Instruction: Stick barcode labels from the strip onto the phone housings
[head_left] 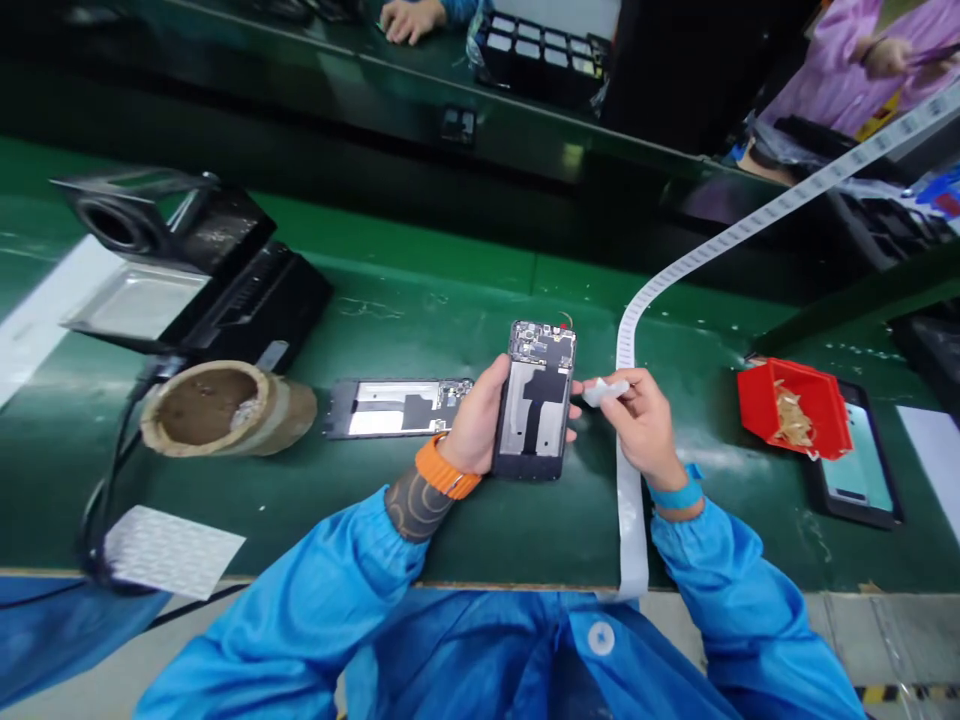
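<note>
My left hand is closed around an opened phone, its circuit board and pale inner panel facing up. Between the fingertips of my right hand is a small crumpled white piece, perhaps paper or cloth; I cannot tell which. It is just right of the phone, close to my left fingertips. A second opened phone lies flat on the green table, left of my left hand. Beneath my right hand runs a long white strip of labels, which hangs over the front edge.
To the left stand a black device with a round lens, a cardboard tube and a white sheet. A red bin rests by a dark-framed panel at right. Across the bench are a co-worker's hand and a black tray.
</note>
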